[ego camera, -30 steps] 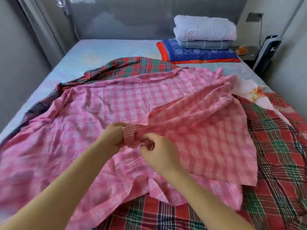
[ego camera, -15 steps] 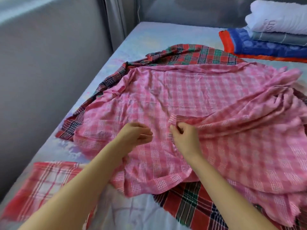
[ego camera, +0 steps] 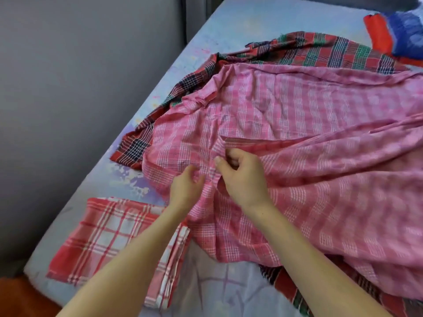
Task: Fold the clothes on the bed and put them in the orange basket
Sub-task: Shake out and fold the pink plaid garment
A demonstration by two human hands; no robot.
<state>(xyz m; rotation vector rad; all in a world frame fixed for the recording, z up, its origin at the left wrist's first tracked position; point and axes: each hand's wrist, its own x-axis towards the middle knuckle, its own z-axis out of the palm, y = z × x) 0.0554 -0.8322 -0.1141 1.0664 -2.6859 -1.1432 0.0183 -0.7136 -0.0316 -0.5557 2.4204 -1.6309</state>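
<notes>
Cloth (ego camera: 297,115), pink check, rumpled, folded edge pinched by right hand (ego camera: 242,179)

The right hand (ego camera: 240,179) has drawn a corner of the pink checked cloth (ego camera: 297,106) leftward; the left hand (ego camera: 186,191), having let go, now sits beside it.

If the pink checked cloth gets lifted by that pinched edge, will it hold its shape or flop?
Likely floppy: the pink checked cloth bunches into soft ridges where the right hand pinches it. Probably light, since it looks thin. It might drag the dark plaid cloth lying under it.
</notes>
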